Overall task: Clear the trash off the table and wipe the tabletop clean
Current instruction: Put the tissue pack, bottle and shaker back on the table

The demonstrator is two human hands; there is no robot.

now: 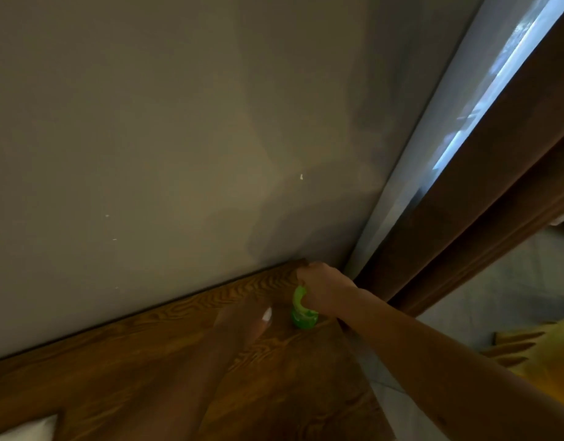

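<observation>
Your right hand (pixel 325 289) was clenched around top of green bottle (pixel 303 313), at table (pixel 147 361) far right corner, about 1 o'clock from you. Bottle stood on tabletop, long axis near upright, top tilted toward wall (pixel 178 122). Your left hand (pixel 242 323) was blurred, at 12 o'clock over wood; something small and white at fingertips; grip: cannot tell.

Dim, soft-focus view (daylight from window (pixel 509 74)), blurred left hand (pixel 242 316)
</observation>
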